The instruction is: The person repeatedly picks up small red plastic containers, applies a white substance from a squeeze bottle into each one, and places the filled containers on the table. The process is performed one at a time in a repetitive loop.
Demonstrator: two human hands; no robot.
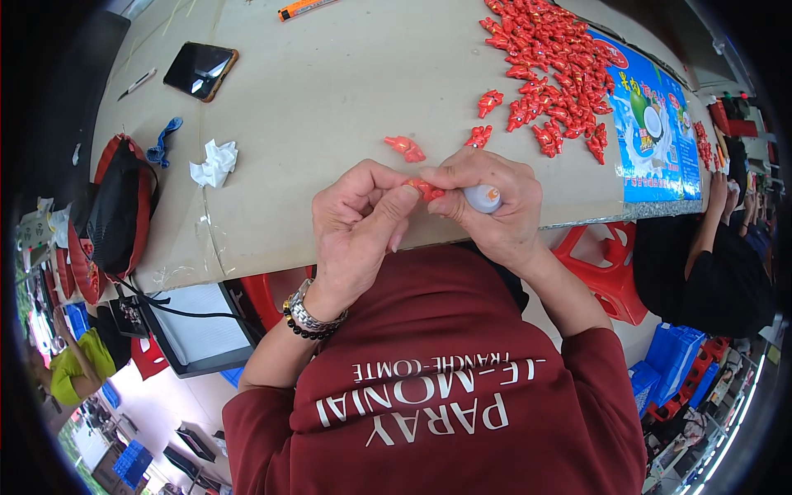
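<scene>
Between both hands, over the table's near edge, is a small shiny red figurine (pixel 426 190) with gold marks. My left hand (pixel 360 216) pinches its left side between thumb and forefinger; a watch and a dark bead bracelet circle that wrist. From the other side, the thumb and forefinger of my right hand (pixel 501 210) grip it too. Tucked in the right hand is a pale, translucent cylinder (pixel 483 198) with an orange-marked end, perhaps a small bottle or marker. Just beyond my fingers lies another red figurine (pixel 404 148), and a further red figurine (pixel 478 137) sits to its right.
A heap of red figurines (pixel 557 70) covers the far right, beside a blue printed sheet (pixel 652 124). Toward the left are a phone (pixel 200 71), a pen (pixel 137 84), crumpled tissue (pixel 214 163) and a black-red bag (pixel 124 206). An orange cutter-like tool (pixel 304 8) lies at the far edge. Someone in black (pixel 701 272) sits rightward.
</scene>
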